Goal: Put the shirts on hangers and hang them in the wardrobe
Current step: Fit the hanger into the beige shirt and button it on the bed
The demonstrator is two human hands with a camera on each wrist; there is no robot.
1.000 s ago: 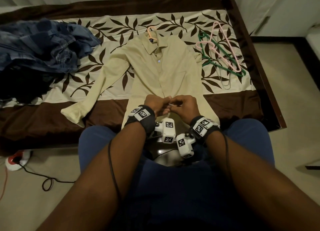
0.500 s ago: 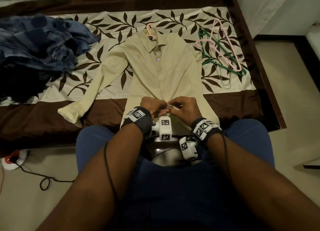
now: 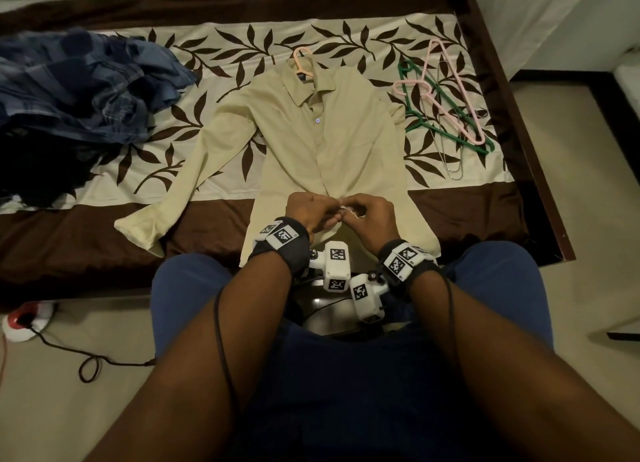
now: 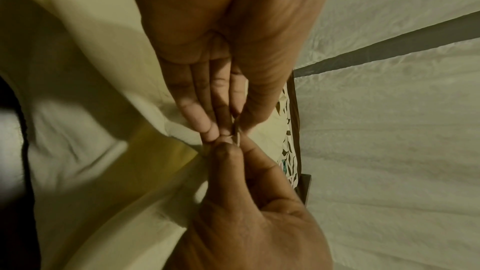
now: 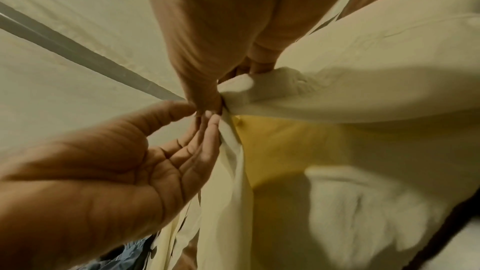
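A cream long-sleeved shirt [image 3: 332,143] lies face up on the bed, with a peach hanger [image 3: 303,61] hook sticking out of its collar. My left hand [image 3: 313,212] and right hand [image 3: 370,215] meet at the lower front placket. Each pinches a shirt edge between thumb and fingertips. In the left wrist view my left hand [image 4: 228,128] pinches the fabric [image 4: 91,130] tip to tip with the right hand [image 4: 233,151]. From the right wrist, the right hand [image 5: 207,108] grips a bunched fold of the shirt [image 5: 337,151], and the left hand [image 5: 205,124] holds the other edge.
A heap of blue plaid shirts [image 3: 79,87] lies at the bed's left. Spare pink, green and wire hangers [image 3: 446,94] lie at the right near the dark bed frame [image 3: 540,184]. A power strip and cable [image 3: 24,321] sit on the floor at the left.
Both hands stay at the same spot on the lower placket. Only the fingers shift slightly, and the head view has moved a little.
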